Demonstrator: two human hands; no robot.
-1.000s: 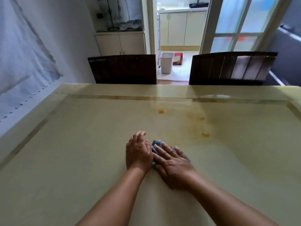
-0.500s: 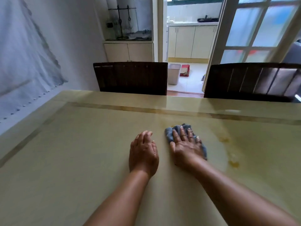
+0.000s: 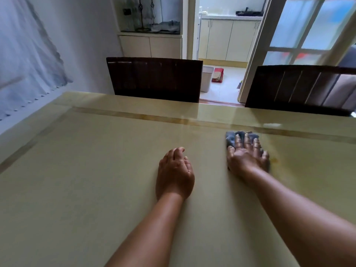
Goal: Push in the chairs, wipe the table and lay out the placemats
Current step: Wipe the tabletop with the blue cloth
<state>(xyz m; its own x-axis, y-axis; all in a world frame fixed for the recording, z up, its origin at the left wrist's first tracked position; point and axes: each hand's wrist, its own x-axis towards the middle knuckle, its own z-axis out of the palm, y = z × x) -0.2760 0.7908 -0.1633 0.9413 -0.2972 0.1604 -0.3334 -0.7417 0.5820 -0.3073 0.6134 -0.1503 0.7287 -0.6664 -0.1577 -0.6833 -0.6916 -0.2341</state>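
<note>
A glossy cream table [image 3: 96, 170] with a tan inlaid border fills the view. My right hand [image 3: 245, 157] lies flat on a blue-grey cloth [image 3: 232, 138], pressing it to the tabletop near the far border strip. The cloth's far edge shows past my fingertips. An orange stain [image 3: 274, 160] marks the surface just right of that hand. My left hand [image 3: 175, 174] rests palm down on the bare table, fingers slightly curled, holding nothing. Two dark wooden chairs [image 3: 156, 78] [image 3: 300, 87] stand against the table's far edge.
A wall with a pale hanging cloth [image 3: 25, 60] runs along the left side. Beyond the chairs an open doorway shows a tiled floor, a waste bin [image 3: 207, 78] and cream cabinets [image 3: 150, 46]. A glass-paned door [image 3: 308, 31] stands at the right.
My right hand has slid the cloth away from me and to the right, from beside my left hand toward the far border strip. The left hand stays planted. The view has tilted.
</note>
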